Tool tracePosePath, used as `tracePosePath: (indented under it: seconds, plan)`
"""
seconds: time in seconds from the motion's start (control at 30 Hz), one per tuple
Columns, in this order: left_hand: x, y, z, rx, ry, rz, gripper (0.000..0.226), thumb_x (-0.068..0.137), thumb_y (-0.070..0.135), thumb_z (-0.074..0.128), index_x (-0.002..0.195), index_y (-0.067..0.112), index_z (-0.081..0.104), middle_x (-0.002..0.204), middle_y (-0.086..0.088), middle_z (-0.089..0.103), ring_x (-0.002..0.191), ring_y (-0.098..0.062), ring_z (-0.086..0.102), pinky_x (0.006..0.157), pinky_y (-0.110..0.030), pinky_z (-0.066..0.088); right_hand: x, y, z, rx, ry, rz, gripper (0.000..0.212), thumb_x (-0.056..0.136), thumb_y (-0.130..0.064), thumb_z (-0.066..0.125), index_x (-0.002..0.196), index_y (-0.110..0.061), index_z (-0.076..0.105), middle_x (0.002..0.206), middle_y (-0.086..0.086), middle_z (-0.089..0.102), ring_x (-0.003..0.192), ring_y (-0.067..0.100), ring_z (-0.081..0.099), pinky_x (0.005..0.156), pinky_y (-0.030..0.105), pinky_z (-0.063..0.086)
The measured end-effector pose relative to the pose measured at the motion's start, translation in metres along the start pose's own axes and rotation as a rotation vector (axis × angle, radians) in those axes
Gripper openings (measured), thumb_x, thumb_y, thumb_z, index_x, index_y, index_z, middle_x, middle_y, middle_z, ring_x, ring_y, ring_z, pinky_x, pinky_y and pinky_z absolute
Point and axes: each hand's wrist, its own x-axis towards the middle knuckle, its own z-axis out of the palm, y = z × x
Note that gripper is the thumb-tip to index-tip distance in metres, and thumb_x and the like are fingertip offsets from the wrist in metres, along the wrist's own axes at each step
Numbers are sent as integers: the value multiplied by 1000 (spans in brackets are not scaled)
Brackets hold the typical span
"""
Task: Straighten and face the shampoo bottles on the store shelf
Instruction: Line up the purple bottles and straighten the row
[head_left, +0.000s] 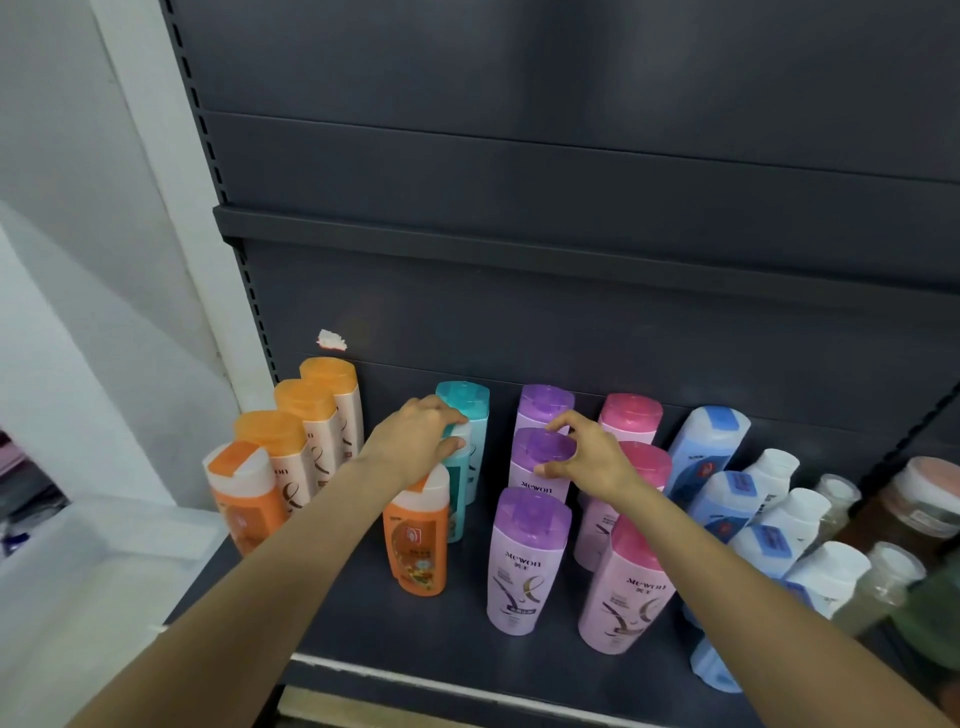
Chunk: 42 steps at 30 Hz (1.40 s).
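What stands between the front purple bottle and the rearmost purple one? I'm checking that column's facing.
One more purple-capped bottle, in the head view; the right hand grips its cap.

This is a shop aisle. A dark metal gondola shelf (363, 613) with a slotted upright (249, 291) carries shampoo bottles (524, 561) lined in colour-sorted rows front to back, orange at its left end, blue and white at its right. Above it hangs another bare shelf edge (519, 244).
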Motion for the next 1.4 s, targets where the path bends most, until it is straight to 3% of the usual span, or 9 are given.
tracePosePath:
  seconds: [0.13, 0.33, 0.4, 0.53, 0.7, 0.9, 1.1, 1.23, 1.4]
  plan:
    - [-1, 0, 2, -7, -6, -9, 46, 93, 32, 54, 138, 25, 44, 142, 0, 42, 128, -18, 42, 102, -32, 41, 0, 4, -2, -11, -36, 12, 45, 73, -16, 80, 103, -20, 47, 112, 5, 55, 96, 17, 51, 76, 23, 37]
    - [2, 2, 3, -34, 45, -32, 44, 93, 36, 54, 135, 24, 47, 140, -1, 45, 125, -18, 44, 100, -31, 43, 7, 0, -15, -48, -134, -3, 54, 74, -22, 80, 121, -15, 53, 116, 4, 57, 104, 17, 54, 80, 22, 44]
    - [7, 3, 2, -94, 86, -46, 41, 93, 36, 53, 132, 24, 50, 139, -1, 47, 125, -17, 45, 100, -30, 43, 12, -5, -22, 38, -66, -22, 47, 75, -24, 79, 116, -14, 58, 110, 7, 62, 99, 17, 59, 86, 24, 46]
    - [22, 4, 1, -173, 124, -41, 38, 94, 33, 52, 131, 22, 52, 133, -2, 50, 123, -17, 45, 99, -30, 44, 29, -13, -40, 24, 130, -74, 31, 83, -20, 72, 111, -11, 62, 106, 8, 67, 92, 16, 62, 81, 19, 45]
    - [36, -3, 7, -185, 67, -68, 47, 93, 33, 54, 138, 23, 44, 143, -2, 42, 132, -21, 36, 106, -34, 35, 55, -7, -37, -192, 46, -79, 47, 85, -20, 70, 127, -9, 55, 127, 12, 57, 118, 24, 54, 97, 26, 40]
    - [41, -10, 12, -153, -41, -90, 54, 94, 38, 51, 143, 24, 37, 152, -1, 31, 139, -21, 26, 113, -38, 27, 68, 2, -18, -226, -12, -22, 71, 77, -22, 78, 137, -7, 44, 133, 17, 40, 122, 29, 46, 103, 27, 33]
    - [41, -6, 10, -123, -63, -100, 53, 94, 38, 50, 144, 23, 36, 152, -1, 30, 139, -22, 25, 113, -40, 28, 67, 2, -15, -109, 26, 26, 49, 79, -12, 75, 122, -5, 52, 121, 15, 56, 101, 21, 53, 83, 28, 48]
    - [43, -4, 2, -104, -93, -101, 52, 94, 36, 53, 141, 20, 40, 149, -3, 35, 135, -22, 31, 111, -41, 31, 60, -7, -23, -17, 84, 4, 52, 79, -12, 75, 126, -7, 55, 124, 11, 59, 114, 22, 54, 84, 18, 38]
    - [43, 9, -13, -172, -40, -62, 45, 92, 28, 58, 134, 18, 49, 141, -5, 45, 129, -21, 39, 106, -33, 33, 41, -34, -59, 91, 208, -117, 50, 77, -13, 76, 124, -10, 59, 118, 5, 62, 108, 14, 55, 86, 14, 36]
